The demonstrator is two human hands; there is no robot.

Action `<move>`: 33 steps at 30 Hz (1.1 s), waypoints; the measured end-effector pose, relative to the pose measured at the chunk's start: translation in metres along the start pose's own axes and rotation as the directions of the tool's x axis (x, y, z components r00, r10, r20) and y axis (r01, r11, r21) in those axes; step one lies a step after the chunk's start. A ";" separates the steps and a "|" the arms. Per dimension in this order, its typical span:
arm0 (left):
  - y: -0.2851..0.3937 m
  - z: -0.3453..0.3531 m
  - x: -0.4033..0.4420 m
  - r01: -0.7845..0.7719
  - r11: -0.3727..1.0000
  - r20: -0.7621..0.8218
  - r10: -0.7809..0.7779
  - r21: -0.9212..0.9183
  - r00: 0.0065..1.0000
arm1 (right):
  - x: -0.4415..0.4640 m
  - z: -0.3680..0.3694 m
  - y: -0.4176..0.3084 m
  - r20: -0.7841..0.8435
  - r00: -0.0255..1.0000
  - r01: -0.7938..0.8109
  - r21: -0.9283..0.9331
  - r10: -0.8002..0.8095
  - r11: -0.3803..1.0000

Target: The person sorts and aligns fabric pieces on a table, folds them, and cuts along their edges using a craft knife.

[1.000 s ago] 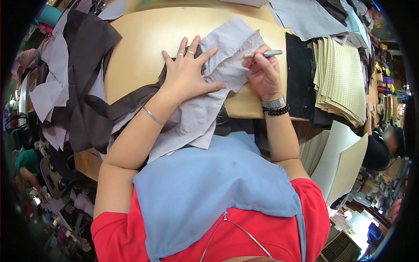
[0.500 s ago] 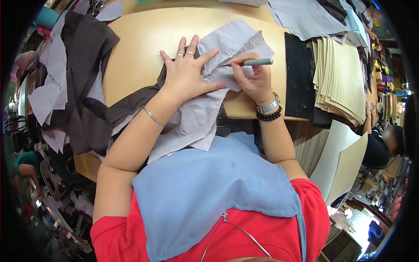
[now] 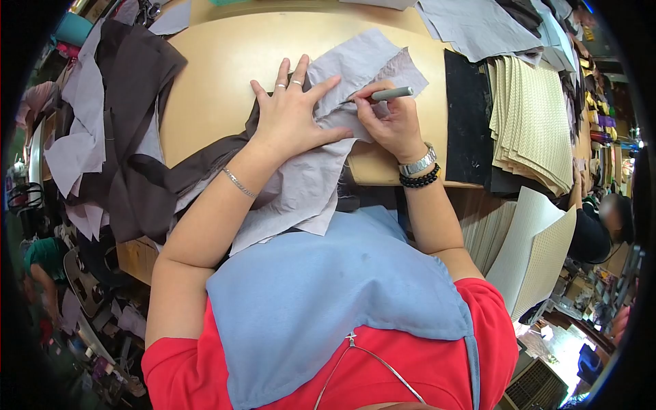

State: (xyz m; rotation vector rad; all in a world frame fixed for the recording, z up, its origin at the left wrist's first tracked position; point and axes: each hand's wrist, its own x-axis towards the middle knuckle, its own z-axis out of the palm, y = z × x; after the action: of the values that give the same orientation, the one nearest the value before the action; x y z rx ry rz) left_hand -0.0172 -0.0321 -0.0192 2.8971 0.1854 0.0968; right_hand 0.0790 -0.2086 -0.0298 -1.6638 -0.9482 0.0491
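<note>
My left hand (image 3: pixel 292 117) lies flat with fingers spread, pressing on a wrinkled light grey cloth (image 3: pixel 348 65) and the dark brown fabric joined to it. Between thumb and fingers my right hand (image 3: pixel 391 119) grips a grey-green pen (image 3: pixel 393 93). The pen's tip points left, down at the grey cloth close to my left hand; whether it touches cannot be made out. The cloth runs from the table down over its front edge onto my blue apron (image 3: pixel 342 280).
More dark brown fabric (image 3: pixel 140 137) with grey pieces hangs over the table's left side. On the right are a black board (image 3: pixel 467 119), a stack of cream textured sheets (image 3: pixel 533 123) and grey cloth (image 3: pixel 471 31). A person (image 3: pixel 601 229) is at far right, another (image 3: pixel 46 266) at far left.
My right hand and the pen have shifted slightly left over the cloth. My left hand has stayed in place. The person at far left has moved a little.
</note>
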 end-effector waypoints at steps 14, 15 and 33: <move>-0.001 0.000 0.000 -0.001 1.000 0.008 0.002 -0.028 1.000 | -0.002 -0.004 0.010 -0.191 0.982 0.007 -0.036 -0.014 0.999; -0.001 0.000 0.000 -0.003 0.999 0.008 0.003 -0.036 1.000 | -0.001 -0.004 0.010 -0.190 0.982 0.006 -0.046 -0.014 0.999; 0.004 -0.008 0.000 0.018 0.997 0.058 -0.013 -0.080 0.998 | 0.002 -0.013 0.005 -0.258 0.966 -0.072 -0.220 0.013 0.973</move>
State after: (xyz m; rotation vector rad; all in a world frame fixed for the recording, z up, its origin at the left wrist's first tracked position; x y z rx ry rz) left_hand -0.0173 -0.0345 -0.0100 2.8141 0.1894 0.0183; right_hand 0.0898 -0.2182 -0.0290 -1.8496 -0.7430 -0.2489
